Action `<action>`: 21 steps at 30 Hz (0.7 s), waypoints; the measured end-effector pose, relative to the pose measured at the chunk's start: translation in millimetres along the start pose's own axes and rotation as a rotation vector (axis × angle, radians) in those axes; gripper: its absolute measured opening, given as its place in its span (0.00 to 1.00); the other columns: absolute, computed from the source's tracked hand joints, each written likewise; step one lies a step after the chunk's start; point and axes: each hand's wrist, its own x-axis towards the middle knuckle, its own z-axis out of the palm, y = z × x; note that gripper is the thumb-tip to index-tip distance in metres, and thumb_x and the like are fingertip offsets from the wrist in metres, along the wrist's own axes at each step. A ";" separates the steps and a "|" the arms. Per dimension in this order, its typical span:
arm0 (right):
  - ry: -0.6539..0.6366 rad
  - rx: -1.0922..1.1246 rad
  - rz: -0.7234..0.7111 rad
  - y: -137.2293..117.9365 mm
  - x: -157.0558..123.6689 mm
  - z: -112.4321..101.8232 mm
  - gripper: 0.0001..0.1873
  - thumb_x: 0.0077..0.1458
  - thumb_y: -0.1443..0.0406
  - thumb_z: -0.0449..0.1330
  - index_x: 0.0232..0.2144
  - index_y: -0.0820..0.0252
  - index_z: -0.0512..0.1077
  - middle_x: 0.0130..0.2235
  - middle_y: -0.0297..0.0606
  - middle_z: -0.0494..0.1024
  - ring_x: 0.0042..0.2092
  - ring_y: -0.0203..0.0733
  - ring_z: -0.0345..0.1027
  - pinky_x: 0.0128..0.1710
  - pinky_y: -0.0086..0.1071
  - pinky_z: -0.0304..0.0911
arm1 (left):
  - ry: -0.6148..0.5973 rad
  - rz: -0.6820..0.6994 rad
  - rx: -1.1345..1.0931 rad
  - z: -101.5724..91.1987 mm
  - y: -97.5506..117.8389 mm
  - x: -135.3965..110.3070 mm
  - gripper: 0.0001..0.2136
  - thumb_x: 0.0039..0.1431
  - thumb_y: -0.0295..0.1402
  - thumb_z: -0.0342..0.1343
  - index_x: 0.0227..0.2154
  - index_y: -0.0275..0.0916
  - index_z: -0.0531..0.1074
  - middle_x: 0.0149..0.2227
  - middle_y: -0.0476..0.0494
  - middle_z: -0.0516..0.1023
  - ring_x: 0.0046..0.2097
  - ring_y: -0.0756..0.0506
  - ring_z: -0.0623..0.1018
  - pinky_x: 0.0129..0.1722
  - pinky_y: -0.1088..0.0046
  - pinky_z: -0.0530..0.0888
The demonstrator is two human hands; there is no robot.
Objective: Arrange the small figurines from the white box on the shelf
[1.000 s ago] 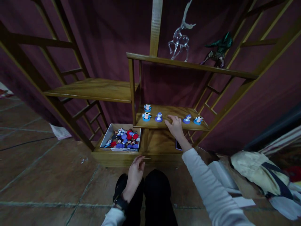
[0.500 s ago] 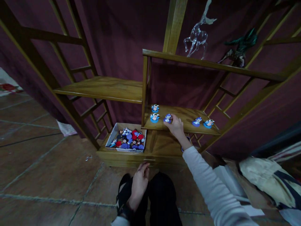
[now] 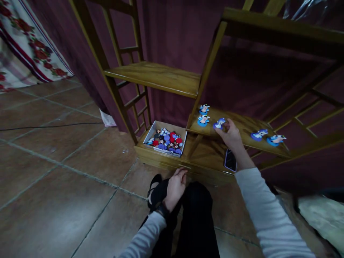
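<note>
My right hand (image 3: 230, 136) has its thumb and fingers around a small figurine (image 3: 219, 123) with a purple base, which stands on the lower right shelf (image 3: 236, 120). Left of it are two blue-based figurines, one at the back (image 3: 204, 109) and one in front (image 3: 203, 120). Farther right stand another purple-based figurine (image 3: 259, 134) and a blue-based one (image 3: 276, 140). My left hand (image 3: 176, 184) hovers above my knees, fingers loosely bent and apart, with nothing visible in it.
A white cardboard box (image 3: 149, 133) full of jumbled figurines sits on the cabinet's bottom level. A phone (image 3: 230, 160) lies there below my right hand. A bare wooden shelf (image 3: 156, 77) is at upper left. Cloth (image 3: 322, 215) lies at lower right.
My view has turned left and come closer, so the shelf appears farther right and the phone shows more. My right hand stays at the same purple-based figurine. The left hand is still over my knees.
</note>
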 end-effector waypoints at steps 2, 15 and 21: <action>0.129 0.061 -0.025 -13.8 -19.9 -9.8 0.31 0.50 0.60 0.57 0.56 0.61 0.57 0.49 0.46 0.70 0.50 0.48 0.62 0.49 0.46 0.56 | 0.021 -0.002 -0.041 -4.1 -0.9 1.0 0.13 0.58 0.26 0.47 0.43 0.42 0.72 0.48 0.45 0.72 0.49 0.47 0.72 0.51 0.67 0.69; -0.276 0.329 -0.042 -57.3 -174.7 103.4 0.24 0.51 0.74 0.46 0.48 0.53 0.67 0.47 0.40 0.69 0.49 0.42 0.64 0.49 0.39 0.61 | 0.261 -0.180 -0.252 -39.0 -32.4 41.1 0.11 0.56 0.30 0.49 0.40 0.40 0.73 0.44 0.41 0.75 0.45 0.46 0.74 0.44 0.69 0.72; -0.380 0.203 -0.099 -52.3 -171.9 132.5 0.27 0.48 0.76 0.46 0.49 0.53 0.67 0.45 0.39 0.71 0.47 0.44 0.64 0.49 0.41 0.58 | 0.505 -0.308 -0.272 -75.0 -84.5 71.7 0.11 0.54 0.32 0.52 0.38 0.35 0.73 0.40 0.39 0.77 0.40 0.45 0.76 0.43 0.67 0.72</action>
